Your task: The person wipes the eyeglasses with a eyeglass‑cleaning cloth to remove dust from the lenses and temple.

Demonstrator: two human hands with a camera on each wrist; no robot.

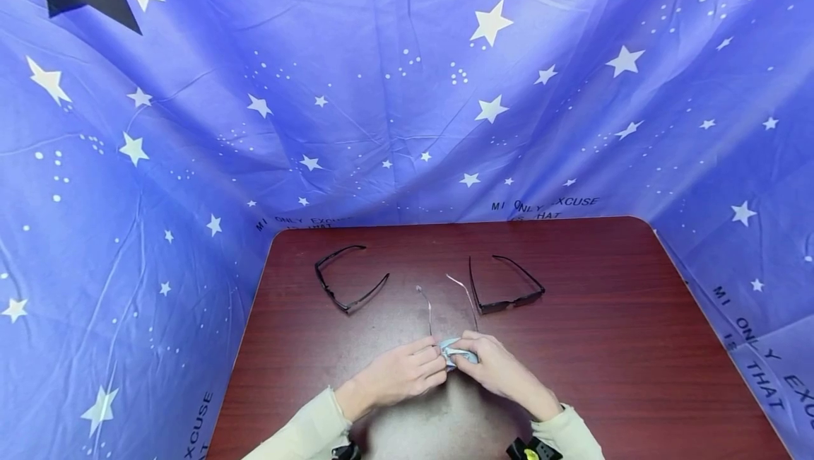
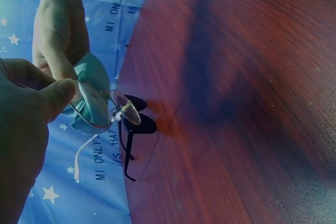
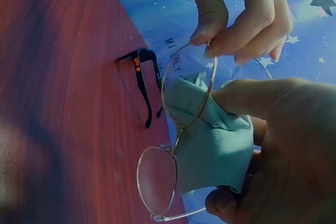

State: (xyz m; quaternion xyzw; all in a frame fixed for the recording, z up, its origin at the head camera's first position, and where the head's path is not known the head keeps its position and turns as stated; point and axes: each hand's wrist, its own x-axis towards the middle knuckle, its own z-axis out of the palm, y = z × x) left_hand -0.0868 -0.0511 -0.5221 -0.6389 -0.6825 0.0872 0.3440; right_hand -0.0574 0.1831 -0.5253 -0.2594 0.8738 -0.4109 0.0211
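From the head view, my left hand and right hand meet at the wire-rimmed glasses, whose temples point away from me; my hands hide the lenses here. The pale blue cloth is bunched at their near end. Beyond them to the left lie black glasses, and beyond them to the right, dark sunglasses, both on the table.

From the left wrist, I pinch the wire glasses' rim between left thumb and finger. The cloth sits right by the lens, in my right hand's grip.

From the right wrist, my left fingertips pinch one end of the rim, and my right fingers grasp the cloth behind the lens nearest that pinch. The other lens is uncovered; I can't tell whether cloth covers both faces.

To work well, I'd keep the left pinch on metal only, back the lens with cloth on both sides, and rub lightly, without twisting the bridge.
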